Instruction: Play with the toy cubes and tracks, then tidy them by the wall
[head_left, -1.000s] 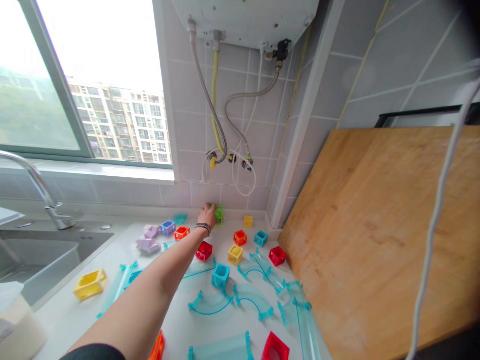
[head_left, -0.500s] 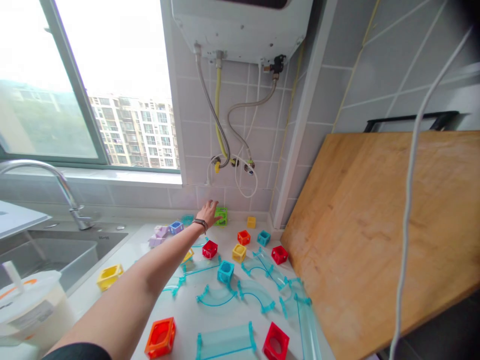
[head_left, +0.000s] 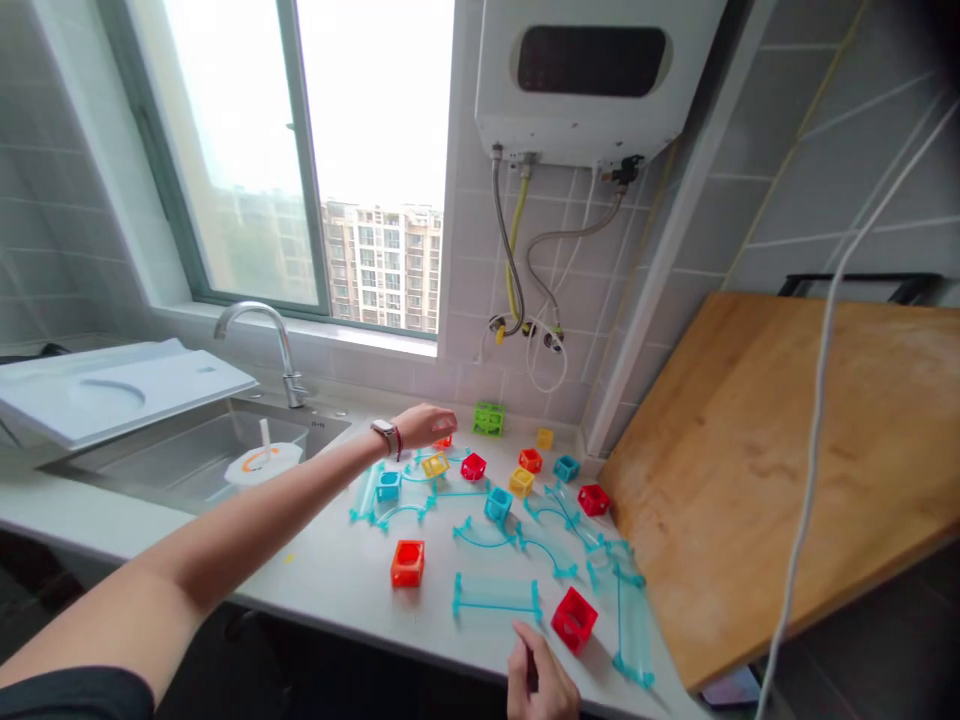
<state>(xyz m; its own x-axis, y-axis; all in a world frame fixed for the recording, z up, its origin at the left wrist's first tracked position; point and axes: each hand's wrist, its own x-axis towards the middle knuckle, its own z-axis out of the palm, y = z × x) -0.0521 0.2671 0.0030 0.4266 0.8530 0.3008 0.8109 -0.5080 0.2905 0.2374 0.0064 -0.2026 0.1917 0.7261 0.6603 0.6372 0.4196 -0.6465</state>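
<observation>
My left hand (head_left: pixel 427 425) reaches far across the counter with its fingers curled downward. An orange-red cube (head_left: pixel 444 440) shows just under these fingers; whether they grip it is hidden. A green hollow block (head_left: pixel 488 419) stands to the hand's right, apart from it. Closer in lie a yellow cube (head_left: pixel 435 465), a red cube (head_left: pixel 473 467) and a blue cube (head_left: pixel 388 486). My right hand (head_left: pixel 541 678), loosely closed with nothing visible in it, is at the front edge. Beside it are a larger red cube (head_left: pixel 574 620) and a clear blue straight track piece (head_left: pixel 496 596).
Several clear blue curved track pieces (head_left: pixel 486 532) and more cubes spread over the white counter (head_left: pixel 337 570). A large wooden board (head_left: pixel 810 450) leans along the right. On the left are a sink (head_left: pixel 187 455), a faucet (head_left: pixel 281 345) and a lidded container (head_left: pixel 262 463).
The view has swung left and up. My left hand has drawn away leftward from the green block, and its spread fingers have curled. My right hand has come into view at the bottom.
</observation>
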